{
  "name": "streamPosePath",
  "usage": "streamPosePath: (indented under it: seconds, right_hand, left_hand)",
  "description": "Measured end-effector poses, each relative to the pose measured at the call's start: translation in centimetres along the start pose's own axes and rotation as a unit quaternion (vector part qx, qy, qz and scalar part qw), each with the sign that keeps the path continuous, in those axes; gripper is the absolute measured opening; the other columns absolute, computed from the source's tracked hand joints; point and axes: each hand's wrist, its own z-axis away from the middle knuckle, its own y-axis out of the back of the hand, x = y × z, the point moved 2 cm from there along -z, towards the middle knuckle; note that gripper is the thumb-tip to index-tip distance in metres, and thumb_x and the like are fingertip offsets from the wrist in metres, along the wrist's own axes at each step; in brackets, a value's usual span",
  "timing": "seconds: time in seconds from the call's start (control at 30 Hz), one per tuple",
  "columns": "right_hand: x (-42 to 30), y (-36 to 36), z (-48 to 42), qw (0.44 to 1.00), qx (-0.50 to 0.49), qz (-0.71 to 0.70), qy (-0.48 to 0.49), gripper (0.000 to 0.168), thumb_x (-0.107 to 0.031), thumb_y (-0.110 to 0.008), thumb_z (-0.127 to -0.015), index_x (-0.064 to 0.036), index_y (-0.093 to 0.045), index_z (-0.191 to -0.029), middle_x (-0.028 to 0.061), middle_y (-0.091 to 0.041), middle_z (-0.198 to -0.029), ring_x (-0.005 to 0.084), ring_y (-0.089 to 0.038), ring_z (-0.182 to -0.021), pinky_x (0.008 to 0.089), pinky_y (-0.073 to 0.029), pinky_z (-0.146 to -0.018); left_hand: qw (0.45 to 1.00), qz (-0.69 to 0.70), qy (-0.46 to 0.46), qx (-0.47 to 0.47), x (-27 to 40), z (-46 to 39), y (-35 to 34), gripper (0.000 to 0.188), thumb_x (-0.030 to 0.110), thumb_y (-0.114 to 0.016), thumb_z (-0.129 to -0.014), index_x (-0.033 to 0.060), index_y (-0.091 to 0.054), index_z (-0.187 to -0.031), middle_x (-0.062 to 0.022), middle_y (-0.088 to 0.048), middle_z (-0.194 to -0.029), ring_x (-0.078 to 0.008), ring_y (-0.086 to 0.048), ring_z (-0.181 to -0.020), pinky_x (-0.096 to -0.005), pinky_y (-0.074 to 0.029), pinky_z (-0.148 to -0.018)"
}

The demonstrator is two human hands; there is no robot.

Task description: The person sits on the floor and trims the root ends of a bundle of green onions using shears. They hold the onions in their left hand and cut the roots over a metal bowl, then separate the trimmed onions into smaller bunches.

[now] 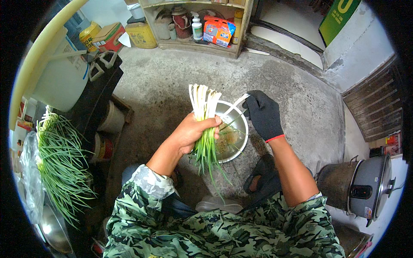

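A bunch of green onions (206,103) is clasped in my bare left hand (199,130), white ends up and green leaves hanging below. To its right my right hand (263,113), in a black knit glove with a red cuff edge, pinches the white end of a single green onion stalk (235,105). That stalk slants down toward the left hand. Beneath both hands a round metal basin (243,142) stands on the floor. It holds murky brownish liquid or scraps; I cannot tell which. The bunch hides the basin's left side.
A larger heap of green onions (61,164) lies on the dark counter (103,72) at left, beside a clear plastic bag (32,177). A wooden shelf (196,48) with bottles stands ahead. On the right are a grey rice cooker (364,187) and a slatted wooden panel (376,100).
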Motion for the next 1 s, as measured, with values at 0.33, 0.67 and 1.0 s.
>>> streamPosePath:
  seconds: [0.33,0.67,1.0]
  right_hand:
    - [0.8,4.3,-2.8,0.952,0.023,-0.261,-0.158,0.030,-0.027,-0.058,-0.101,-0.003,-0.068,-0.117,0.0071,-0.069,-0.090,0.0163,-0.066,-0.071,0.0289,-0.054,-0.061]
    - [1.6,5.9,-3.1,0.912,0.038,-0.372,-0.167,0.032,-0.025,-0.061,-0.099,-0.003,-0.068,-0.121,0.0051,-0.067,-0.087,0.0158,-0.061,-0.070,0.0286,-0.049,-0.060]
    - [2.0,7.6,-3.4,0.897,0.042,-0.409,-0.163,0.034,-0.023,-0.060,-0.100,-0.002,-0.066,-0.125,0.0045,-0.067,-0.087,0.0157,-0.061,-0.070,0.0279,-0.048,-0.059]
  left_hand:
    - [0.999,0.010,-0.008,0.030,0.6,0.9,1.1,0.016,0.013,-0.070,-0.094,0.0012,-0.065,-0.104,-0.0069,-0.069,-0.085,-0.0153,-0.065,-0.071,-0.0296,-0.055,-0.066]
    - [0.993,0.009,-0.046,0.111,2.0,1.4,1.8,0.017,0.012,-0.067,-0.095,-0.0012,-0.065,-0.106,-0.0081,-0.070,-0.083,-0.0153,-0.066,-0.071,-0.0292,-0.055,-0.065]
    - [0.975,0.036,-0.119,0.183,3.6,1.7,4.5,0.020,0.019,-0.069,-0.094,0.0032,-0.064,-0.105,-0.0051,-0.068,-0.082,-0.0154,-0.066,-0.070,-0.0288,-0.055,-0.063]
